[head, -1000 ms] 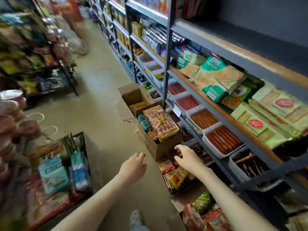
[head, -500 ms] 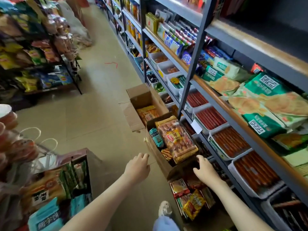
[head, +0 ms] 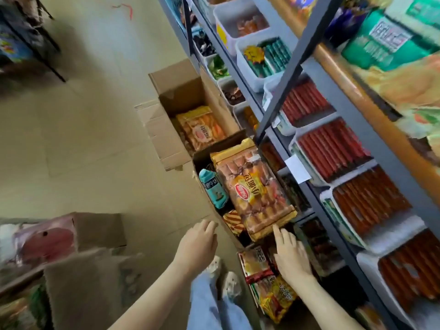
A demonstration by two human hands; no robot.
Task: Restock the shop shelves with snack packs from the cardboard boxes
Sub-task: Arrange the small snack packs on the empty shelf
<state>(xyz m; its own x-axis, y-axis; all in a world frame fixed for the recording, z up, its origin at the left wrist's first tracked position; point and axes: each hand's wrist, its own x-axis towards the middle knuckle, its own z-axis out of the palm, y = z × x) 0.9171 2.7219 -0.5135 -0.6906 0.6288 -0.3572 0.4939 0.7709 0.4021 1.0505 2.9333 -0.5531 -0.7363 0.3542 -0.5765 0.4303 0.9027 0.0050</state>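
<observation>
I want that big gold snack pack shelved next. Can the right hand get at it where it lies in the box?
Probably yes. The right hand is open, its fingers at the near end of the gold snack pack, which lies atop the open cardboard box uncovered.

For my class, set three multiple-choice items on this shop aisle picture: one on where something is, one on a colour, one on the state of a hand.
1. Where does the big golden snack pack lie?
A. on top of the nearer cardboard box
B. on the floor
C. on the top shelf

2. What colour is the small pack beside it?
A. red
B. teal
C. black

3. How is the right hand?
A. gripping a tray
B. clenched in a fist
C. open, fingers reaching to the golden pack's near edge

Answers: 1 A, it rests on the box's contents; 2 B, its wrapper is teal; 3 C, the fingers are straight and hold nothing.
</observation>
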